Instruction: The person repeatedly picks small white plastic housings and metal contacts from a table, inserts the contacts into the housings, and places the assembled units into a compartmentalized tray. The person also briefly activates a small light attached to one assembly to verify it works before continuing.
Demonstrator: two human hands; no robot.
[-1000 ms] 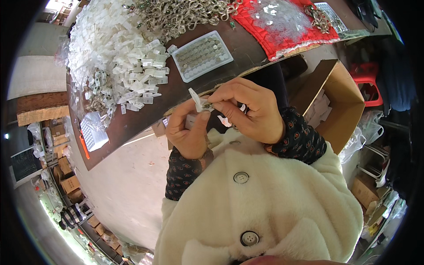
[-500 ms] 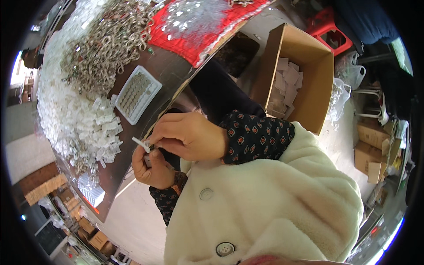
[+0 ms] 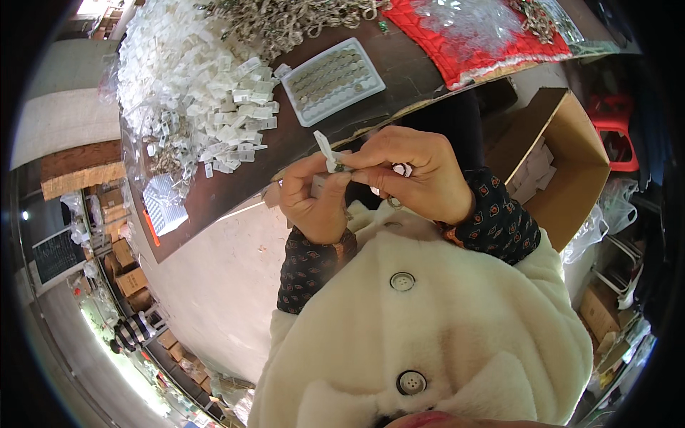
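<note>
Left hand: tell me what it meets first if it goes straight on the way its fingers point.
Probably the right hand, already touching the left hand at the small white plastic piece pinched between them.

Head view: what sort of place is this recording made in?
Probably a small workshop for hand assembly or packing. A dark worktable carries a heap of small white plastic pieces, a compartment tray and a pile of metal rings. Cardboard boxes stand beside it.

Fluffy cream coat, two round grey buttons, dark sleeves with orange pattern
</note>
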